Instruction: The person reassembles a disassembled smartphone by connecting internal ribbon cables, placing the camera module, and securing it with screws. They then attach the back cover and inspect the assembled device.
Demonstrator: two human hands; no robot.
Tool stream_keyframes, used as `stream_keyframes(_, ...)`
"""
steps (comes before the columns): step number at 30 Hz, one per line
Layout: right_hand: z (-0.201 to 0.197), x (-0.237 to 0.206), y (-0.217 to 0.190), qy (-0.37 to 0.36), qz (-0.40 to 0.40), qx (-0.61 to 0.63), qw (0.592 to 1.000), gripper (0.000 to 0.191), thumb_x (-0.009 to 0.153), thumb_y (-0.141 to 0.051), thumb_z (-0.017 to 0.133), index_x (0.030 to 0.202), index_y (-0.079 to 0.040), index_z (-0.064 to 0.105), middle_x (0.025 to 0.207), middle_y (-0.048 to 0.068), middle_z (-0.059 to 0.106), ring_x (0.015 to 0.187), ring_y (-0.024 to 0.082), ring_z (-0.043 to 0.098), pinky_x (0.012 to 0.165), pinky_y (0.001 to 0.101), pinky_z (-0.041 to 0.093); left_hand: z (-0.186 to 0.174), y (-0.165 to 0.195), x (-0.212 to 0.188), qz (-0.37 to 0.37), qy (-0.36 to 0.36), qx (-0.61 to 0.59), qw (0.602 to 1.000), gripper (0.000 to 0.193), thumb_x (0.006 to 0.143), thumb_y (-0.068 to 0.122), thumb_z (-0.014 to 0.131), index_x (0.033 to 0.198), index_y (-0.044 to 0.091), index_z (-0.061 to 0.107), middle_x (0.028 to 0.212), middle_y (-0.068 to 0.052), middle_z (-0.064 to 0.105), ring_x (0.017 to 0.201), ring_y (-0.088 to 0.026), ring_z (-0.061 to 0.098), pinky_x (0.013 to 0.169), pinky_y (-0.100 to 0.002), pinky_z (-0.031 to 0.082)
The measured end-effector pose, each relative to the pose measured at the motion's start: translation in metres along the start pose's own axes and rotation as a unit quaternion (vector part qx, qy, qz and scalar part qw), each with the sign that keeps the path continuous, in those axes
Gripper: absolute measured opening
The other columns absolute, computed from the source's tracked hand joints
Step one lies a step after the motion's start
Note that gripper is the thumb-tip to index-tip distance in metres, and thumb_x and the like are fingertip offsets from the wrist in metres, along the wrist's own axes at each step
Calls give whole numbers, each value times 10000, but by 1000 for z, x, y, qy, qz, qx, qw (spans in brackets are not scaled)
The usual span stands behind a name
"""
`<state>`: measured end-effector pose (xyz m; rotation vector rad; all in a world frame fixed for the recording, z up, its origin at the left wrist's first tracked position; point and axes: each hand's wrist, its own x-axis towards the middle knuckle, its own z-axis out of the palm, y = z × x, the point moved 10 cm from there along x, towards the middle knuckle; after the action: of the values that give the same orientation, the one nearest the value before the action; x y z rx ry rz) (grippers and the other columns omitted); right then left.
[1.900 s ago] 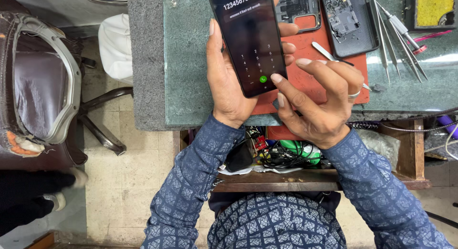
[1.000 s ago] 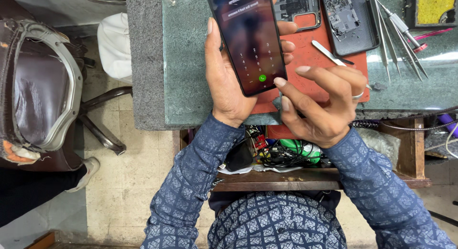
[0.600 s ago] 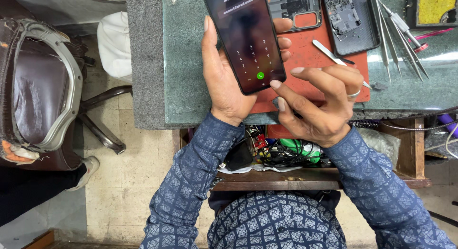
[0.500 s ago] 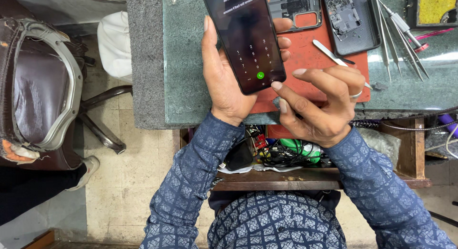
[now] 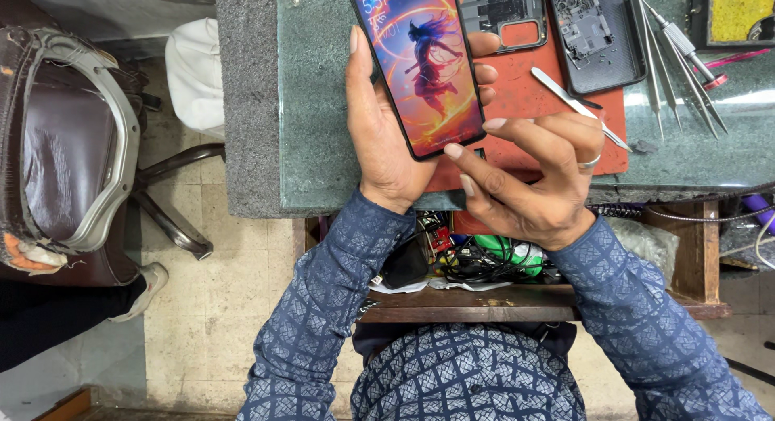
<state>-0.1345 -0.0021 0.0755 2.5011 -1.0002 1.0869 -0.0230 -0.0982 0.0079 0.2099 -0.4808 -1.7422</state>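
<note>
My left hand [image 5: 383, 134] grips a black smartphone [image 5: 420, 66] upright over the table edge, its screen lit with a colourful orange and blue picture. My right hand [image 5: 529, 183] hovers just below and to the right of the phone, fingers curled, the index fingertip at the phone's lower right corner. It holds nothing and wears a ring.
A red work mat [image 5: 557, 106] lies on the green glass-topped table [image 5: 315, 146] with two opened phone backs [image 5: 593, 33], several metal tweezers [image 5: 670, 58] and a spudger [image 5: 577, 106]. A worn brown chair [image 5: 64, 146] stands left. A wooden shelf [image 5: 484, 304] below holds tangled cables.
The phone screen has changed from a dark dial pad to a bright wallpaper picture. My right index finger has dropped from the screen to the phone's lower corner.
</note>
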Motion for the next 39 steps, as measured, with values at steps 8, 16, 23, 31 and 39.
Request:
stream_keyframes(8, 0, 3, -2, 2, -5, 14, 1000, 310, 926, -215, 849, 1236, -228, 828, 1288, 27, 555, 1131, 273, 428, 957, 414, 439, -1, -1, 0, 2, -1, 10, 1000, 805, 1143, 652, 259, 1372, -71, 527, 1225, -259, 683, 1032, -291, 711, 927, -431, 601)
stream_keyframes(16, 1, 10, 17, -16, 105, -16, 994, 392, 879, -233, 805, 1259, -137, 782, 1320, 137, 472, 1239, 315, 431, 1038, 465, 432, 17, -8, -2, -14, -74, 29, 997, 735, 1178, 608, 237, 1474, 0, 525, 1201, -230, 709, 1031, -252, 713, 958, -379, 585)
stream_keyframes(23, 2, 3, 27, -13, 148, 43, 988, 435, 945, -204, 789, 1350, -70, 700, 1380, 169, 409, 1309, 345, 428, 1125, 459, 465, 16, -14, -4, -19, -69, 94, 993, 720, 1187, 582, 227, 1426, -29, 524, 1208, -241, 717, 1103, -272, 728, 1010, -405, 602)
stream_keyframes(31, -12, -8, 48, 41, 163, -1, 986, 538, 975, -341, 714, 1402, -17, 673, 1421, 201, 397, 1325, 363, 445, 1089, 492, 466, 16, -41, -11, -126, -92, 103, 982, 746, 1205, 588, 213, 1388, -31, 587, 1168, -212, 718, 1069, -274, 722, 981, -407, 607)
stream_keyframes(39, -12, -18, 64, 28, 171, -1, 985, 573, 1020, -375, 693, 1486, -49, 620, 1505, 198, 354, 1415, 383, 429, 1133, 501, 462, 25, -41, -11, -122, -123, 167, 971, 738, 1179, 591, 217, 1425, -8, 569, 1234, -189, 708, 1148, -243, 706, 1028, -369, 603)
